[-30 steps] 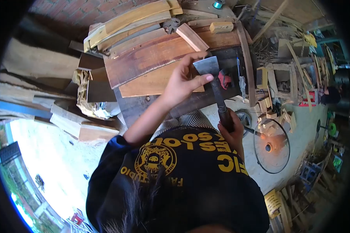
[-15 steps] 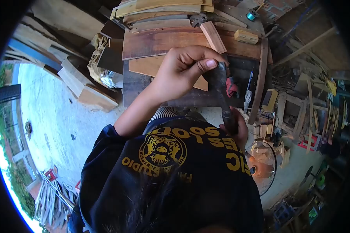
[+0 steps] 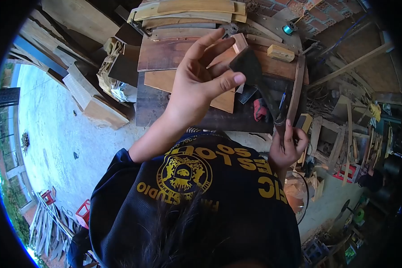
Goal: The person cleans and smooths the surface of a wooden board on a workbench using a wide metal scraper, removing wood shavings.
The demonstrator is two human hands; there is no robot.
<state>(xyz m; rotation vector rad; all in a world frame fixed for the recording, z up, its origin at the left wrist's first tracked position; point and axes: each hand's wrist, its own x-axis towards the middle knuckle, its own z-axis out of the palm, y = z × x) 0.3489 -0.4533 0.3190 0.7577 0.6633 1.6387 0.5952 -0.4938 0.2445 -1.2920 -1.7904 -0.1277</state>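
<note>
Broad-bladed tool (image 3: 250, 69) held up near the centre of the frame, above a dark workbench (image 3: 158, 114).
Right of centre, the right hand (image 3: 292, 145) wraps its fingers round the tool's handle; the left hand (image 3: 196, 82) is spread beside the blade, and whether its thumb touches the edge I cannot tell. The blade partly covers a reddish block (image 3: 240, 41); the left hand hides part of a brown board (image 3: 161, 56). A pale block (image 3: 280, 52) and a teal spool (image 3: 289, 28) sit upper right; at lower right the shirt (image 3: 236, 219) cuts off a fan (image 3: 295, 192).
</note>
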